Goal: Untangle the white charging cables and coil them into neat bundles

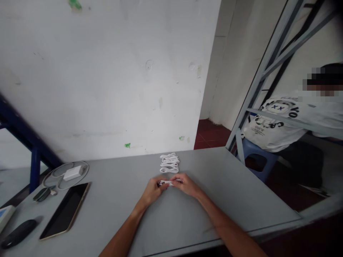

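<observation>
Between my two hands is a small coiled white cable (167, 183), bundled at its middle. My left hand (154, 189) pinches its left part with thumb and fingers. On the other side, my right hand (184, 184) has its fingers closed on the right part of the same bundle. Just beyond my fingertips, several similar white cable bundles (169, 163) lie in a stack or row on the grey table (128, 171). Part of the held cable is hidden by my fingers.
To the left lie a tablet (65, 210), a black mouse (20, 232), a white charger (73, 172) with its looped cord and a dark cable coil (42, 193). A white wall (107, 78) rises behind the table. Past a metal frame (257, 82), a person (284, 121) sits on a blue stool (254, 157).
</observation>
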Motion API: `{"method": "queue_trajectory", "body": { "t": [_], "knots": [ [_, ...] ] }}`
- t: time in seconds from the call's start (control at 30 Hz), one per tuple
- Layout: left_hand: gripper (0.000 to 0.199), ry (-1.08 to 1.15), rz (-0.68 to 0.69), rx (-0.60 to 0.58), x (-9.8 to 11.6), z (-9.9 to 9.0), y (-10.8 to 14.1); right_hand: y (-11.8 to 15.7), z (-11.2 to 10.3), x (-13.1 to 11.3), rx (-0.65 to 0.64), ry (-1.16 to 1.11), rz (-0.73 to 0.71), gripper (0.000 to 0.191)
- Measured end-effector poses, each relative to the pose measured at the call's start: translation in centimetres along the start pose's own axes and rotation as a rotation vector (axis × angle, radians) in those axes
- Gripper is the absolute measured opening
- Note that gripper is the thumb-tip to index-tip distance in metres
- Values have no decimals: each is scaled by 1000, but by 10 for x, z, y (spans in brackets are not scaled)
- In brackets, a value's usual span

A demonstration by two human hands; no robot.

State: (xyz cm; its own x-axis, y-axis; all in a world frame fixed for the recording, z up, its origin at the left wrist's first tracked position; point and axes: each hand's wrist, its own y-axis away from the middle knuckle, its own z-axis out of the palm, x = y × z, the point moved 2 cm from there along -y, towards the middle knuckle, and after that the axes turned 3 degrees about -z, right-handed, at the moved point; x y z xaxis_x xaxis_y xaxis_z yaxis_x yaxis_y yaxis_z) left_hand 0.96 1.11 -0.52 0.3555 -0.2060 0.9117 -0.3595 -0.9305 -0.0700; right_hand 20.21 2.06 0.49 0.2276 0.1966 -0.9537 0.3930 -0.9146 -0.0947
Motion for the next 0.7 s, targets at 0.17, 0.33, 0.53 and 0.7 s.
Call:
{"method": "queue_trajectory", "body": {
  "t": [0.17,0.33,0.53,0.7],
  "knots": [
    [33,-217,172,79,-6,0,2,1,5,-5,34,280,-294,21],
    [38,-493,389,104,-19,4,-3,-1,10,0,48,487,-384,21],
    [39,-700,384,175,-33,4,-14,-2,8,7,174,822,-423,23],
    [40,-750,258,307,-36,0,-28,-18,1,10,233,927,-254,23]
  ]
}}
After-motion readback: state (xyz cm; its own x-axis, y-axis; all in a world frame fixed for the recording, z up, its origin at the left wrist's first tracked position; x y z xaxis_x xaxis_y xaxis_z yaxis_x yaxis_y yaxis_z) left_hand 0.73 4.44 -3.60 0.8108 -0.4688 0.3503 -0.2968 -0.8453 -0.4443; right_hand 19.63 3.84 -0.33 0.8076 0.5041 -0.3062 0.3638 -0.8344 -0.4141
